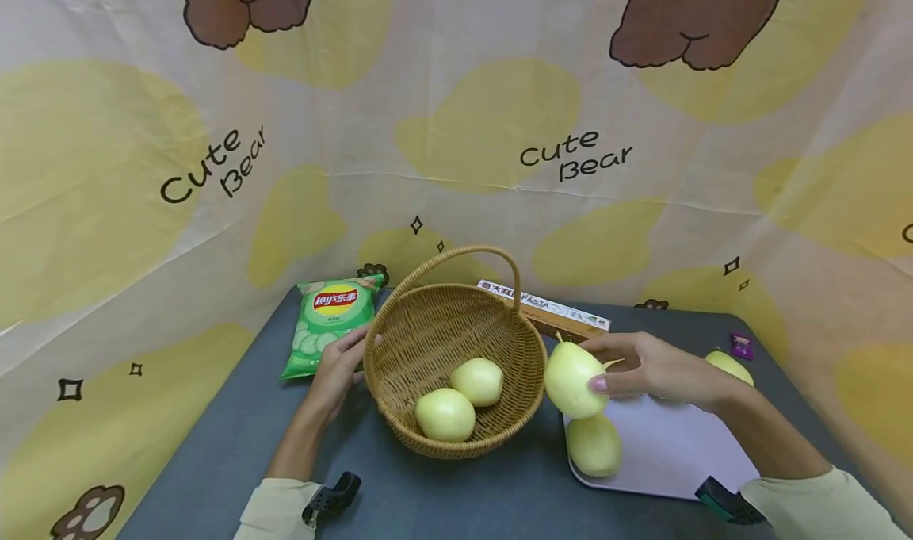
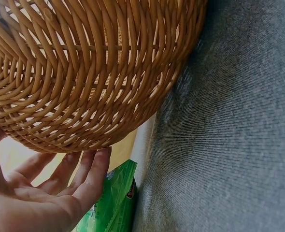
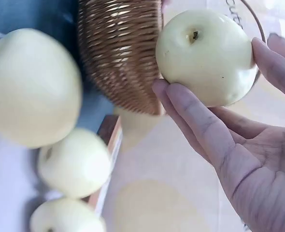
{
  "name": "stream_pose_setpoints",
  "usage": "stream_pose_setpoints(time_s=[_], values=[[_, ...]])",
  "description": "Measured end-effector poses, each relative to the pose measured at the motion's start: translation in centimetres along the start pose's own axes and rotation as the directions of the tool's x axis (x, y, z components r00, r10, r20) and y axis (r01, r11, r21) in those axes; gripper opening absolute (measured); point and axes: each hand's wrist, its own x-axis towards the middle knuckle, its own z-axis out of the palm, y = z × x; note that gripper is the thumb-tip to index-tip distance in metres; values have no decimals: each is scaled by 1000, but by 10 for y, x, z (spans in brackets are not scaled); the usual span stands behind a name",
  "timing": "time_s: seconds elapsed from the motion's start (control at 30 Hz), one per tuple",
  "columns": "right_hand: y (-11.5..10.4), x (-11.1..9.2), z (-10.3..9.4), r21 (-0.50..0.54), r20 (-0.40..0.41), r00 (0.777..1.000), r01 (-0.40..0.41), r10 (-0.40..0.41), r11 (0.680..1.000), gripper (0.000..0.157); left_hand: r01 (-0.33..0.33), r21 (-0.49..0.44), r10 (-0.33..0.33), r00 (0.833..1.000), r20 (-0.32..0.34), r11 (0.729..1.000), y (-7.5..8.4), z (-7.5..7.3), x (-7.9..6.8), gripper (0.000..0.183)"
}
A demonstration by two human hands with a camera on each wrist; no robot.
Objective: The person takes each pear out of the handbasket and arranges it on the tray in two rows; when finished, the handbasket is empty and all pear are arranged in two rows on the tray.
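Note:
My right hand (image 1: 642, 365) pinches a pale yellow-green pear (image 1: 574, 381) between thumb and fingers, just outside the right rim of a wicker basket (image 1: 421, 326). The right wrist view shows the held pear (image 3: 205, 58) with its end dimple facing the camera. Two pears, a front one (image 1: 445, 415) and a rear one (image 1: 476, 381), lie inside the basket. At the basket's left side, my left hand (image 1: 338, 373) grips the rim; the left wrist view shows its fingertips against the wicker (image 2: 94, 96). Another pear (image 1: 594, 445) sits on a pale tray (image 1: 663, 453) below the held one.
A green chip bag (image 1: 331, 318) lies left of the basket, a pasta box (image 1: 563, 314) behind it. More pears, including one (image 1: 729, 365) past my right wrist, are partly hidden. A small purple packet (image 1: 742, 346) lies near the table's right edge. A printed cloth (image 1: 456, 128) hangs behind.

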Motion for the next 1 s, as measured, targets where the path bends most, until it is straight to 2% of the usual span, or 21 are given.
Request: stream_pose_setpoints(time_s=[0.27,0.5,0.63,1.0], values=[[33,-36,-3,95,-28,997,-63,66,993,60,-1,-2,1,1000,-2,1000,0,-1,-1,64],[61,-58,-3,154,-41,993,-99,107,983,52,-7,-5,7,1000,1,1000,-1,-1,-2,64],[77,-69,-4,170,-60,989,-126,138,977,54,-4,-1,4,1000,5,1000,0,-1,-2,64],[105,-82,-5,218,-82,976,-181,202,959,70,9,-19,-9,1000,7,1000,-1,0,1,66]])
